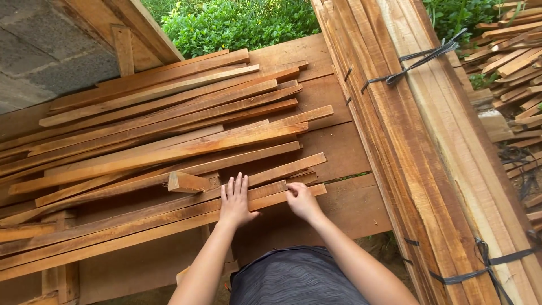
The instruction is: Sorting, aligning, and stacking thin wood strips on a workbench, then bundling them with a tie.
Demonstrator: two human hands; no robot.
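Left hand [235,202]: flat, palm down, fingers spread and extended, pressed on top of the near wooden slats [169,217]. Nothing gripped; it only rests on the wood.

Right hand [301,200]: fingers curled down onto the same slats close to their right ends, thumb side toward the left hand. Whether the fingertips pinch an edge or merely press on it, cannot tell. The two hands lie near each other, a short stretch of slat between them.

The near wooden slats: long, thin, reddish-brown strips lying side by side at the front edge of the pile, running from lower left up to the right, ends just beyond the right hand.

Just behind the left hand: a short wood offcut [188,182] lying on top of the strips, its cut end facing the camera.

Beyond: a loose pile of slats [164,121], many strips fanned at slightly different angles, all resting on a plank workbench [339,149] of wide brown boards.

To the right: a strapped lumber bundle [429,152], tall and leaning, bound with dark plastic straps [420,62] near the top and again low down.

Far right: more stacked timber [516,62] on the ground. Top: green shrubs [237,22]. Upper left: a grey block wall [39,51]. Bottom centre: the person's grey striped garment [293,279].
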